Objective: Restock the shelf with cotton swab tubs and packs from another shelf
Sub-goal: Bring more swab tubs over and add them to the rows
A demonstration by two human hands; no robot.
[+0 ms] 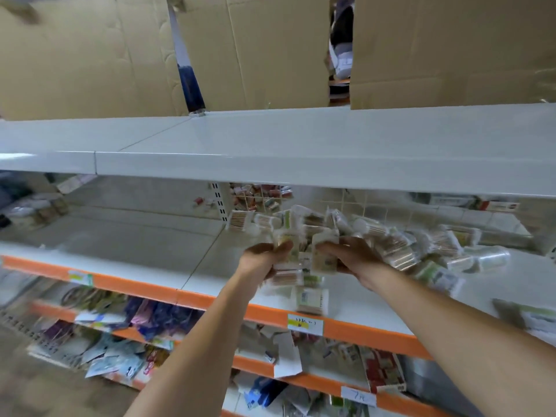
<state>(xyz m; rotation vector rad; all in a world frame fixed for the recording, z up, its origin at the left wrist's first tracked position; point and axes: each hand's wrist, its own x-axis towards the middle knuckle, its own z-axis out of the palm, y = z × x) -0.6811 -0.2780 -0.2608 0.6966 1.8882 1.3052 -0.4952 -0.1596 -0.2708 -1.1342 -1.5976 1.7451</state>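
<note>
Both my hands reach onto the middle shelf (pixel 156 251) with the orange front edge. My left hand (pixel 264 257) and my right hand (pixel 352 260) together grip a bundle of cotton swab packs (pixel 304 263), some packs hanging below the hands. Behind and to the right lies a loose pile of cotton swab tubs and packs (pixel 391 239) on the same shelf. One clear tub (pixel 487 257) lies on its side at the pile's right end. The picture is blurred by motion.
The white upper shelf (pixel 270 145) is bare, with cardboard boxes (pixel 255 49) standing behind it. Lower orange-edged shelves (pixel 331 377) hold mixed packets. Yellow and white price tags (pixel 305 325) sit on the shelf edges. More goods lie at the far left (pixel 33 209).
</note>
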